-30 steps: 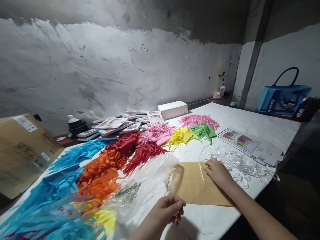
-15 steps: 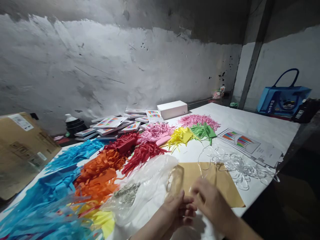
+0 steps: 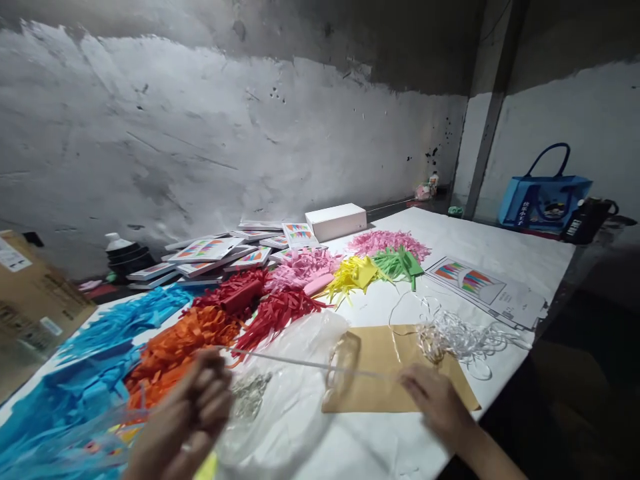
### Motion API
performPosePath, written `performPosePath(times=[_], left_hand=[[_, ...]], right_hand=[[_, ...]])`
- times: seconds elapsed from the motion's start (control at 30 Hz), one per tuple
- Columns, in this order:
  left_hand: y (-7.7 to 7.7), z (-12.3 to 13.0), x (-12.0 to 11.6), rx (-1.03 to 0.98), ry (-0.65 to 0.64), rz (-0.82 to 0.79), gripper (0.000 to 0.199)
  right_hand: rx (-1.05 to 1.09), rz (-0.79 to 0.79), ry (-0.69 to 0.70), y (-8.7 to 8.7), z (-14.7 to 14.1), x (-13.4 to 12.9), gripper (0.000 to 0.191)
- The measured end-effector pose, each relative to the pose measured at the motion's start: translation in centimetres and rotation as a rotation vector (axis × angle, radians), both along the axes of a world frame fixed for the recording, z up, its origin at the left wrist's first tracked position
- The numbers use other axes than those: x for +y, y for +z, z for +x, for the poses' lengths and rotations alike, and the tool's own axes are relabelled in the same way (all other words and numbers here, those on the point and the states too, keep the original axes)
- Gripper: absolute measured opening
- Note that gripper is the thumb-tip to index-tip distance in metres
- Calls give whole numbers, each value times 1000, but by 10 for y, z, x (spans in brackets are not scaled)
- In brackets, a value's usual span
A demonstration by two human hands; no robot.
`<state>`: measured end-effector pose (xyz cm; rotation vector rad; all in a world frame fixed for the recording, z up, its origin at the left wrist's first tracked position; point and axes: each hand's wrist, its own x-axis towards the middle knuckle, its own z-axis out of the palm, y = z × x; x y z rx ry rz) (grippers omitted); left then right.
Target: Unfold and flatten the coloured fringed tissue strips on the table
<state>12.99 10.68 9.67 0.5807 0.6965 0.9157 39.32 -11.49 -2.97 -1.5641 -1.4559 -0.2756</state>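
Note:
A white ribbon [image 3: 310, 364] is stretched between my two hands, above the plastic bag and the brown paper. My left hand [image 3: 187, 413], blurred, is closed on one end at the lower left, over the orange and yellow tassels. My right hand [image 3: 437, 403] pinches the other end near the right part of the brown paper [image 3: 370, 393]. A clear plastic bag [image 3: 295, 400] with small silvery pieces [image 3: 250, 395] lies between the hands. A loose tangle of white ribbon [image 3: 470, 340] rests at the paper's upper right.
Tissue tassels in blue [image 3: 65, 380], orange [image 3: 185, 343], red [image 3: 280, 313], pink [image 3: 390, 241], yellow [image 3: 355, 273] and green [image 3: 397, 263] cover the table's left and middle. Behind stand stacked packs [image 3: 210, 250] and a white box [image 3: 336, 223]. A printed sheet [image 3: 520, 300] lies right; a carton [image 3: 35, 307] stands left.
My hands were close together over the paper; now they are far apart, the left moved leftward, with the ribbon pulled straight between them. The view has shifted slightly right.

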Motion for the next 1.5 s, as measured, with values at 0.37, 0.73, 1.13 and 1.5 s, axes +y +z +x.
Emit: performPosePath(times=[0.37, 0.73, 1.13, 1.5], left_hand=[[-61, 24, -57, 572, -742, 708, 41], [-66, 7, -63, 524, -530, 524, 45], [-48, -3, -51, 366, -366, 221, 55], [-78, 32, -81, 475, -789, 471, 55]], right_hand=[[-82, -143, 255, 29, -61, 24, 32], [-77, -154, 143, 15, -74, 30, 35], [118, -290, 105, 13, -25, 6, 31], [298, -300, 216, 27, -43, 12, 25]])
